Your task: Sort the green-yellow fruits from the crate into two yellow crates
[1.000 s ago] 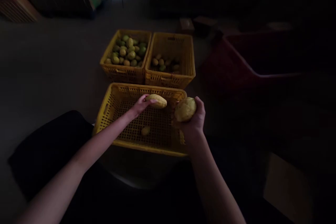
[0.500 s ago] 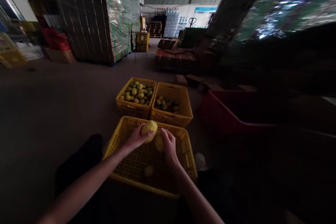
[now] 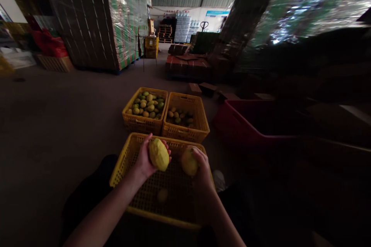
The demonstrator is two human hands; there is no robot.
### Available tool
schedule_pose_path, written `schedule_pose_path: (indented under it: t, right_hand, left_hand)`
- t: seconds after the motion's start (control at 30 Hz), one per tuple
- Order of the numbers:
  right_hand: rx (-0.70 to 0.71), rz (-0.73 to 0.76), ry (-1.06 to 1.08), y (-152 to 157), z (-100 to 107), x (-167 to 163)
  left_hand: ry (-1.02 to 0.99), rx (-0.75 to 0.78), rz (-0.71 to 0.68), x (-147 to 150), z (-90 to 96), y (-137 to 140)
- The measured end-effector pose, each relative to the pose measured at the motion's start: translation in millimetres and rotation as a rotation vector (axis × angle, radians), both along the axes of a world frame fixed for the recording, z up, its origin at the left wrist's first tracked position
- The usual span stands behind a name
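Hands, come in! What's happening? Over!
Left hand: yellow fruit. Right hand: another fruit. Both over yellow crate, one fruit inside. Two fruit crates beyond.

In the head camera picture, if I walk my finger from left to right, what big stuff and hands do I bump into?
red bundle → left hand holding a yellow fruit → right hand holding another fruit → red bin

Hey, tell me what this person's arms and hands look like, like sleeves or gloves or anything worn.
The left hand and right hand are ungloved, and the left forearm and right forearm show no sleeves. No watch or bracelet shows at either wrist; small markings can't be made out in the dim light.
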State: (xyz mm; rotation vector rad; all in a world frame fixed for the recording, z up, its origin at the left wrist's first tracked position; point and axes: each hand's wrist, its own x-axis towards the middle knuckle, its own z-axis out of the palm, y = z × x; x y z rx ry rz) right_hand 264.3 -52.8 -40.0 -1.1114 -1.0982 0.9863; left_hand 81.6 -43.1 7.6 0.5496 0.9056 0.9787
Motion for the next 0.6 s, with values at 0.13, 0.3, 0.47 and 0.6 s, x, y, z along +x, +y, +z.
schedule_pose_path:
  t: [0.13, 0.3, 0.47, 0.6]
  right_hand:
    - [0.028, -0.067, -0.163, -15.2, 3.6, -17.7]
    - [0.239, -0.115, -0.319, -32.5, 3.2, -38.1]
    - [0.428, -0.107, -0.413, -36.3, 0.3, -38.2]
    - [0.469, -0.106, -0.462, -37.0, 0.8, -37.1]
  left_hand:
    - [0.141, 0.181, 0.097, 5.0, -13.5, -2.1]
    - [0.488, 0.552, 0.228, 10.1, -13.5, -14.1]
    - [0.556, 0.618, 0.214, 12.4, -10.5, -20.1]
    - [0.570, 0.635, 0.187, 12.1, -10.4, -20.1]
